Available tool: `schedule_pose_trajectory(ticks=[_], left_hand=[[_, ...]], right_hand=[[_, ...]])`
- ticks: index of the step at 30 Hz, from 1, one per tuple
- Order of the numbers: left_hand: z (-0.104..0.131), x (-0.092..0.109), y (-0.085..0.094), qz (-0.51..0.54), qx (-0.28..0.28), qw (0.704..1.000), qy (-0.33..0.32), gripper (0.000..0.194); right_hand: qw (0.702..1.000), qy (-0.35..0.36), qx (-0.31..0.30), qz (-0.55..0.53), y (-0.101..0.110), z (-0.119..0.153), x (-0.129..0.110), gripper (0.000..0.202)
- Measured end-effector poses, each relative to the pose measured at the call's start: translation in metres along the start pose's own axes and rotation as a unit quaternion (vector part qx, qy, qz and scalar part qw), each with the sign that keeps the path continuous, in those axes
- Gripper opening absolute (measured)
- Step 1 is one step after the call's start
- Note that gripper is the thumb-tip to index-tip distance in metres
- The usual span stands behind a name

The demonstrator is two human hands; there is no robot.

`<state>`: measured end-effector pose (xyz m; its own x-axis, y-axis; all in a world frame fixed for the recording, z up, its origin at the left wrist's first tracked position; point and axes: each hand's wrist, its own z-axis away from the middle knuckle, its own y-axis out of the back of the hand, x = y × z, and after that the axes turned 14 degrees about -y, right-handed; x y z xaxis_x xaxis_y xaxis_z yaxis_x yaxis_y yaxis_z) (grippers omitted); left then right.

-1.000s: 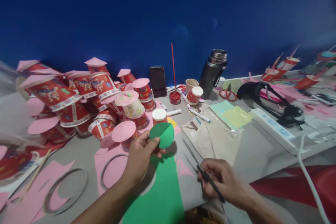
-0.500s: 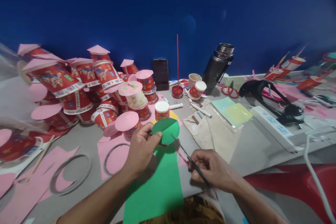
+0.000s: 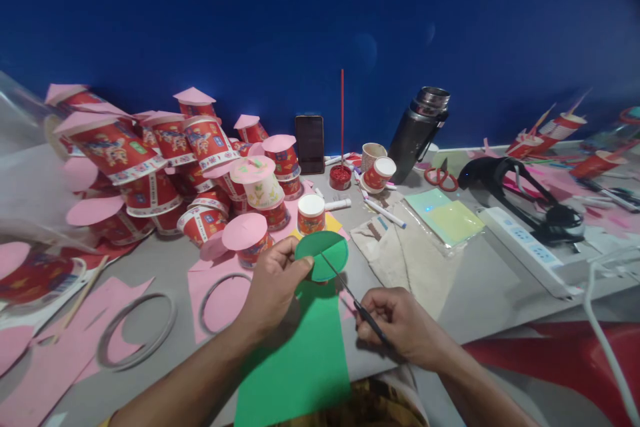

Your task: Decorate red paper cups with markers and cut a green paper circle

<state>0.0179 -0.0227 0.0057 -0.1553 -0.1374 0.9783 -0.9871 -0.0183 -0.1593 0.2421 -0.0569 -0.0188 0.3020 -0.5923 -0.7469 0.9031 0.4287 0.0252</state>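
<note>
A green paper disc [image 3: 333, 252] with a crease across it is pinched by its left edge between the thumb and fingers of my left hand [image 3: 281, 273]. My right hand [image 3: 393, 320] is closed around the dark handles of slim scissors [image 3: 363, 310]. Their blades reach up and left over the disc, with the tip near its middle. Below both hands lies a sheet of green paper [image 3: 300, 367]. Just behind the disc stands a small red cup with a white top [image 3: 311, 213].
Stacked red paper cups with pink cone tops [image 3: 145, 193] crowd the left. Grey rings [image 3: 137, 332] lie on pink paper scraps. A phone [image 3: 310, 143], a black flask [image 3: 420, 133], red-handled scissors [image 3: 441, 177] and a power strip [image 3: 525, 250] stand or lie toward the back and right.
The scissor blades, slightly apart at the disc's right part before, now look closed together across it. The view has shifted a little, and the disc sits slightly further right and lower.
</note>
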Motion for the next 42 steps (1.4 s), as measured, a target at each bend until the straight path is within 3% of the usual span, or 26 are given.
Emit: schedule_pose_trajectory(ticks=[7, 13, 33, 37, 42], left_hand=[[0.001, -0.012, 0.006, 0.02, -0.003, 1.0, -0.003, 0.014], [0.002, -0.009, 0.003, 0.055, -0.024, 0.998, 0.021, 0.031], [0.0, 0.0, -0.001, 0.128, -0.054, 0.986, 0.09, 0.025], [-0.001, 0.0, 0.0, 0.126, -0.048, 0.987, 0.089, 0.026], [-0.003, -0.003, 0.001, 0.11, -0.018, 0.989, 0.093, 0.032]], right_hand=[[1.0, 0.008, -0.005, -0.014, -0.001, -0.002, 0.003, 0.022], [1.0, 0.006, -0.009, -0.014, -0.002, -0.002, 0.003, 0.023], [1.0, -0.005, -0.013, 0.007, -0.001, 0.002, 0.001, 0.024], [0.997, 0.003, 0.035, 0.072, 0.005, 0.012, -0.003, 0.025], [0.965, 0.07, 0.192, 0.167, 0.025, 0.025, 0.002, 0.029]])
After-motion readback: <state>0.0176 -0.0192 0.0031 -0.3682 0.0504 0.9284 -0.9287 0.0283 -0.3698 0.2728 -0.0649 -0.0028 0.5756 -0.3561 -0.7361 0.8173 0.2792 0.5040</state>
